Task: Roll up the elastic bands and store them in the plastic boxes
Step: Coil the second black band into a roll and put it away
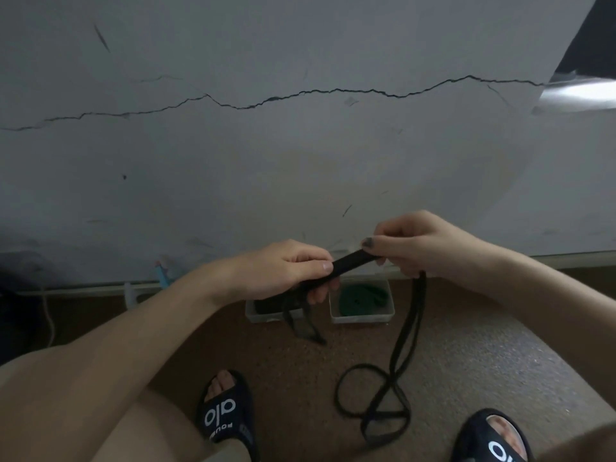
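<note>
Now your left hand [293, 268] and right hand [410, 245] pinch the black band [353, 261] taut above two plastic boxes [361, 316] by the wall's [300, 145] foot; its slack loops over open carpet [466, 345].

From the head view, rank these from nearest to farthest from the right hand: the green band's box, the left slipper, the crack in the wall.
From the right hand, as they lie in the head view:
1. Box with the green band, just below and left of the hand, on the floor.
2. Crack in the wall, well above it.
3. Left slipper, at the bottom, down and left; not far behind the crack.
</note>
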